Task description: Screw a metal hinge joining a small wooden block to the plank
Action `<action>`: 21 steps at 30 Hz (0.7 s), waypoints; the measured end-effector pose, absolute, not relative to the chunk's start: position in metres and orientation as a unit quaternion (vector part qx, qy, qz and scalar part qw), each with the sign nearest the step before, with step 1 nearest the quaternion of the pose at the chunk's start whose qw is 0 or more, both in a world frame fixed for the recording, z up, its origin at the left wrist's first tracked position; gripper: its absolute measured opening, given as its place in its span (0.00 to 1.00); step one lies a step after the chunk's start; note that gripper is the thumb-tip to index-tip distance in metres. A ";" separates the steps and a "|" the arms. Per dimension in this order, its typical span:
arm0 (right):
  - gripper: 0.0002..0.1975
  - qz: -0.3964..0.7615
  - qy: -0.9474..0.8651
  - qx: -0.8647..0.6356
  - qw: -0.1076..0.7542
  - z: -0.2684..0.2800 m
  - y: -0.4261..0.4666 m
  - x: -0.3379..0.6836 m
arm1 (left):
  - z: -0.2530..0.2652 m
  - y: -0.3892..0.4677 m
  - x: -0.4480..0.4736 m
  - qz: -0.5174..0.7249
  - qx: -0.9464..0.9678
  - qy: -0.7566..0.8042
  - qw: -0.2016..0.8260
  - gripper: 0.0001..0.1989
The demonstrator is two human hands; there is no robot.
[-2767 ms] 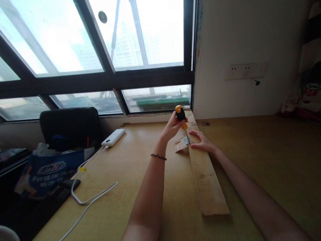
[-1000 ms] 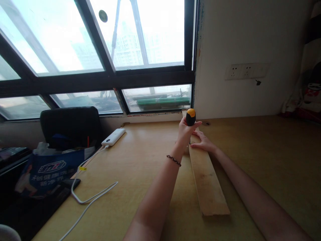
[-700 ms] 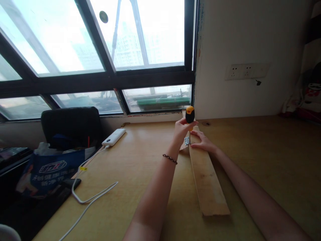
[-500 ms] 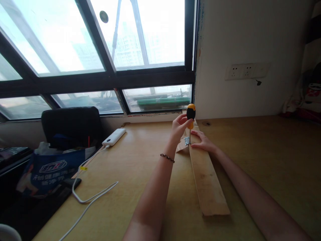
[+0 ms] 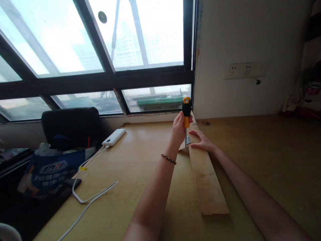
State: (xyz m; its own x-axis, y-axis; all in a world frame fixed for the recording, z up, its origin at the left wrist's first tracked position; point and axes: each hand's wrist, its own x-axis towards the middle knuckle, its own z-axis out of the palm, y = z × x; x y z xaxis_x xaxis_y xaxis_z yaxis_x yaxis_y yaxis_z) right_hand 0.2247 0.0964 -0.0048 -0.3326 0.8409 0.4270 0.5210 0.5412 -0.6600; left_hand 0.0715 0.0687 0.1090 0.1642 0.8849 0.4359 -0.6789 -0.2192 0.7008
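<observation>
My left hand [image 5: 178, 127] is closed round a yellow-and-black screwdriver [image 5: 186, 108], which stands nearly upright with its tip down. The shaft passes in front of a small metal hinge [image 5: 188, 140] at the left edge of a long wooden board [image 5: 208, 180]. Its tip appears just left of the board; whether it touches anything I cannot tell. On the board beside the hinge rests my right hand [image 5: 203, 142], thumb and fingers spread apart. Another piece of wood [image 5: 182, 146] shows partly behind my left hand, mostly hidden.
A white power bank [image 5: 114, 137] with a white cable [image 5: 94, 197] lies on the left of the wooden table [image 5: 140, 160]. Beyond the table's left edge are a black chair [image 5: 71, 124] and a blue bag [image 5: 50, 170]. Window and wall border the back.
My left hand has shifted the screwdriver slightly left and up, and its tip has come away from the hinge. The fingers now wrap lower on the handle. My right hand stays nearly still.
</observation>
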 end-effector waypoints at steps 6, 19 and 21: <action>0.35 0.212 -0.791 -0.427 0.382 -0.002 0.093 0.225 | 0.132 0.071 0.040 0.667 0.289 0.098 0.680 0.17; 0.22 0.139 -0.773 -0.440 0.435 -0.005 0.087 0.222 | 0.147 0.078 -0.033 0.729 0.011 0.246 0.639 0.09; 0.18 0.105 -0.755 -0.456 0.459 -0.001 0.074 0.220 | 0.144 0.068 -0.025 0.709 0.038 0.263 0.653 0.06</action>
State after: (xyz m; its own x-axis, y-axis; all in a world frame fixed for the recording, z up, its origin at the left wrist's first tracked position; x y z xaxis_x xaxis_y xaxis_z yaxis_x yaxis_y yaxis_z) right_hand 0.2196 0.0740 -0.0013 -0.1632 0.7856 0.5968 0.5926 0.5617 -0.5773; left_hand -0.0245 0.0676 0.1444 -0.1436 0.9461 -0.2902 -0.9061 -0.0077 0.4231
